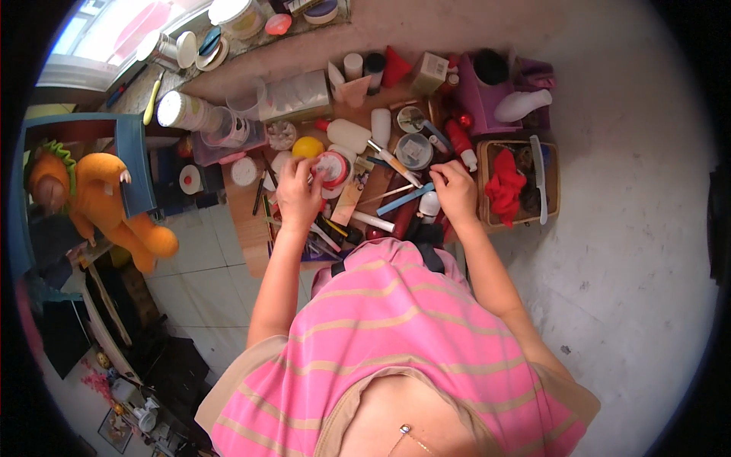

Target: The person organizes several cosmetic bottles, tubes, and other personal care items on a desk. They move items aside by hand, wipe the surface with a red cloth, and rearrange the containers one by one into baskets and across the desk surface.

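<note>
My left hand (299,193) is over the cluttered wooden table (245,243), its fingertips at the edge of a round red-rimmed container (332,169); whether they grip it I cannot tell. A yellow ball-like object (308,148) lies just beyond those fingers. My right hand (455,188) has its thumb and forefinger close together near the end of a light blue strip (402,200); whether it pinches anything is unclear. Between the hands lie a wide brush (394,163), a thin stick (385,194), a patterned card (349,197), a white tube (372,221) and a white-capped bottle (429,204).
At the right, a wicker basket (482,165) holds red cloth (505,185) and a white comb (538,180). Behind stand a purple box (477,105), a clear plastic box (297,94) and bottles. An orange plush toy (105,194) hangs at the left, beside a windowsill with tubs (237,17).
</note>
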The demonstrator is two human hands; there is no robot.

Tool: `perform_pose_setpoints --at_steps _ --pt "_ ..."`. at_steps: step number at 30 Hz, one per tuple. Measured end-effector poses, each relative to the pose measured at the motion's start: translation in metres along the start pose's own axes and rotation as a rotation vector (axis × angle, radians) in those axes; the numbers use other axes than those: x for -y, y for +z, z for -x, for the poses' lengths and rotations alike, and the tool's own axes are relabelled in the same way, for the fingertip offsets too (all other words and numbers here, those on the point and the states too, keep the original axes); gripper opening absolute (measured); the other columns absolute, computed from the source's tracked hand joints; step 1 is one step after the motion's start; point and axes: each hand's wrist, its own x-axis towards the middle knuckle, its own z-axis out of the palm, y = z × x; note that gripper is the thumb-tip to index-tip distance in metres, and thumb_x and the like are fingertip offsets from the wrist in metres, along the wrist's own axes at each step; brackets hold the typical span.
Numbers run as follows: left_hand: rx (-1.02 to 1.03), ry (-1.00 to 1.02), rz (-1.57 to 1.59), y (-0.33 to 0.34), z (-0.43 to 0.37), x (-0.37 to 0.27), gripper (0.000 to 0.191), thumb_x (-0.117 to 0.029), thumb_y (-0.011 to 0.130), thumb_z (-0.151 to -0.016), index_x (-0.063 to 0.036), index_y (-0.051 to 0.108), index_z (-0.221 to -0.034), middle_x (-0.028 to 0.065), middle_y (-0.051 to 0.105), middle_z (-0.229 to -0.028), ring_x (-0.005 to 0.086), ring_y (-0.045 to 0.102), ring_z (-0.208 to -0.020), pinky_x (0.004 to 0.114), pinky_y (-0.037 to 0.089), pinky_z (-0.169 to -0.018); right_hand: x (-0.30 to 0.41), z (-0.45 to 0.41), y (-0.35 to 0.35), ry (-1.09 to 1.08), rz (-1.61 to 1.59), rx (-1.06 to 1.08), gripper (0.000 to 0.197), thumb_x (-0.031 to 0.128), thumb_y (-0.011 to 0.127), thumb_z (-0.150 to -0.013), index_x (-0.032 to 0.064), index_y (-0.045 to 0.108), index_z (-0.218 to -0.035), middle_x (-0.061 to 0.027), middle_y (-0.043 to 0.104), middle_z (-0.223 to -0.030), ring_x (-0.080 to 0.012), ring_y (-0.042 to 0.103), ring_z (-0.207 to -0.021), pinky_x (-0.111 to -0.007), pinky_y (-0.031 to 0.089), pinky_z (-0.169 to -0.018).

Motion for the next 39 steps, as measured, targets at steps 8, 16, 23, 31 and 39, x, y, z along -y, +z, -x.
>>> perform_pose_setpoints --at_steps 8,16,23,31,39 --pt "0.417 -0.067 -0.327 0.022 0.072 -0.025 0.056 -0.033 0.079 -0.071 -0.0045 0.053 -0.110 0.0135 0.057 -0.099 0.0332 0.055 -0.095 0.044 0.049 -0.075 0.010 0.035 0.009 0.038 -0.069 0.081 0.008 0.011 0.070 -0.081 0.0061 0.069 -0.087 -0.0090 0.064 -0.086 -0.0309 0.065 -0.080 -0.038 0.051 -0.070" --pt "0.432 -0.007 -0.431 0.045 0.089 -0.021 0.064 -0.016 0.077 -0.068 -0.0062 0.047 -0.124 0.0144 0.058 -0.101 0.0342 0.057 -0.097 0.046 0.049 -0.077 0.030 0.048 0.019 -0.140 -0.104 0.082 0.008 0.012 0.069 -0.082 0.0055 0.069 -0.086 -0.0091 0.064 -0.086 -0.0321 0.064 -0.080 -0.039 0.052 -0.071" --pt "0.110 -0.144 0.084 0.013 0.079 -0.036 0.055 -0.007 0.070 -0.074 -0.0043 0.044 -0.122 0.0185 0.060 -0.103 0.0376 0.062 -0.093 0.044 0.051 -0.078 0.036 0.047 0.017 -0.183 -0.138 0.095 0.008 0.012 0.069 -0.081 0.0053 0.070 -0.086 -0.0092 0.065 -0.085 -0.0322 0.065 -0.077 -0.039 0.053 -0.071" --pt "0.088 -0.275 0.492 -0.036 0.040 -0.061 0.053 -0.006 0.075 -0.079 -0.0033 0.043 -0.121 0.0142 0.065 -0.104 0.0197 0.065 -0.094 0.030 0.050 -0.084 0.066 0.024 0.010 -0.466 -0.190 0.235 0.068 0.026 0.077 -0.074 0.0065 0.053 -0.134 -0.0124 0.058 -0.125 -0.0334 0.054 -0.116 -0.039 0.044 -0.100" --pt "0.144 -0.623 1.158 -0.049 0.005 -0.055 0.035 -0.029 0.059 -0.097 -0.0070 0.049 -0.123 0.0032 0.059 -0.101 0.0081 0.058 -0.084 0.022 0.053 -0.064 0.080 0.016 0.013 0.347 -1.237 0.997 0.060 0.037 0.060 -0.095 0.0021 0.042 -0.141 -0.0147 0.063 -0.115 -0.0190 0.068 -0.092 -0.029 0.056 -0.077"
